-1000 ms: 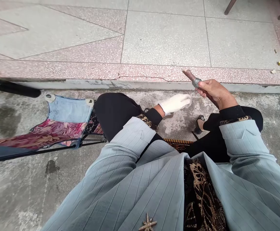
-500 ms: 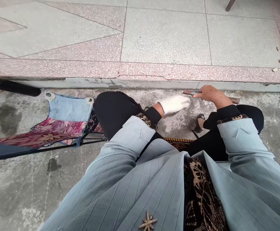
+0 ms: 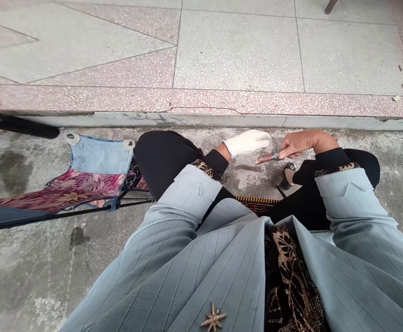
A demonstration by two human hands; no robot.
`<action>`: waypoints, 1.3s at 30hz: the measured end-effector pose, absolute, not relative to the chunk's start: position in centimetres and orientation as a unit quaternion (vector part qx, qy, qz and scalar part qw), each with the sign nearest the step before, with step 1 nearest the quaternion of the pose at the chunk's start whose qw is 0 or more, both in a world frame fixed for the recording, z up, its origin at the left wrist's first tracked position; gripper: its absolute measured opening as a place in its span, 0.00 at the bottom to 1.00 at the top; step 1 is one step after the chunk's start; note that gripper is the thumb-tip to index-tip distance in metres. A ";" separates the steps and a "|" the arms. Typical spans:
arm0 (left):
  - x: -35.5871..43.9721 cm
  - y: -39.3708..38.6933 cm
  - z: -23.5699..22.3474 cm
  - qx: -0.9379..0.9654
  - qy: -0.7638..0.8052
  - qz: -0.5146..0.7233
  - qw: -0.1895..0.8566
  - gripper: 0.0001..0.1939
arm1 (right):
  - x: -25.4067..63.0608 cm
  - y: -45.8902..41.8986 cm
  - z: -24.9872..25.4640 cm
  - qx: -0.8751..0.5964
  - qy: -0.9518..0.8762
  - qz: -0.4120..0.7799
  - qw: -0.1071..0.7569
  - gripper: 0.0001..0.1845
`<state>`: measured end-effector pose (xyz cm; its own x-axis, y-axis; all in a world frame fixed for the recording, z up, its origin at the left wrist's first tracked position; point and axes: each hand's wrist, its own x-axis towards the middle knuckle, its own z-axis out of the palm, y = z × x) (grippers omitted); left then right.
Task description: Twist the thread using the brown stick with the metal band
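My right hand, bare, is closed around a brown wooden stick with grey wire wound around it near the front end. The stick's tip points left and down; its far end barely shows behind my wrist. My left hand, in a white knit glove, is just left of the wire, apart from the stick. Its fingers are curled together, and what they hold, if anything, is hidden. Below the two hands, a curved brownish strip lies on the concrete; its kind is unclear.
A low step with a tiled top runs across the front. To my left stands a folding chair of denim and flowered cloth, with a blurred black rod above it. My shoe and a woven seat edge are close below.
The stick's wired end has swung down, away from the step, as my right hand tilts. My left hand has moved slightly left and up. The curved strip now shows on the ground.
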<state>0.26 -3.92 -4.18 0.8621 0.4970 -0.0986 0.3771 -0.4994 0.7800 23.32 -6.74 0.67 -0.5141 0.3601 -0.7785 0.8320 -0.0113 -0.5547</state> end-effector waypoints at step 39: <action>1.0 -4.8 -4.5 0.829 0.281 0.112 0.470 0.20 | 24.1 -7.3 2.1 0.423 0.654 -0.626 -0.027 0.30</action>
<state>1.00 -4.78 -4.47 0.8167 0.5717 -0.0777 0.3605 -0.4004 0.8424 24.09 -7.29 2.12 -0.6408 0.5872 -0.4945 0.5197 -0.1424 -0.8424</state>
